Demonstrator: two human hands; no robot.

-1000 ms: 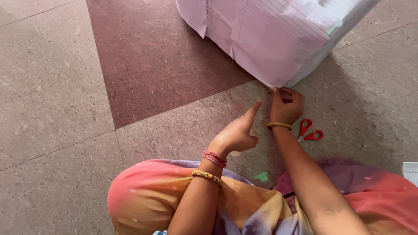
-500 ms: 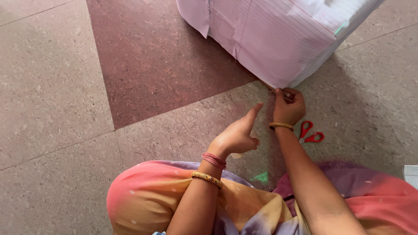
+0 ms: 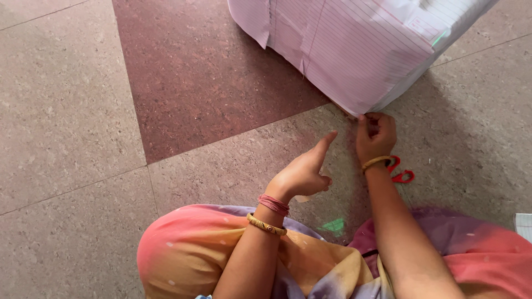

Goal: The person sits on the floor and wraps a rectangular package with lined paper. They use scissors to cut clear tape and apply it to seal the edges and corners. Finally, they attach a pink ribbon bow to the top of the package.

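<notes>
One package here: a big boxy parcel (image 3: 354,50) wrapped in white, pink-lined ruled paper, sitting on the floor just above the right hand (image 3: 376,135), whose fingertips meet its lower corner. A small white label (image 3: 424,26) sits near its upper right.

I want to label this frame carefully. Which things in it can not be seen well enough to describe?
- Wrapped box, head view: its top and right part are cut off by the frame edge.
- Red scissors: the blades are hidden behind the right hand.
- What the right hand pinches at the box corner: covered by its own fingers.
- White paper: cut off by the right edge.
- Left hand: palm side hidden.
</notes>
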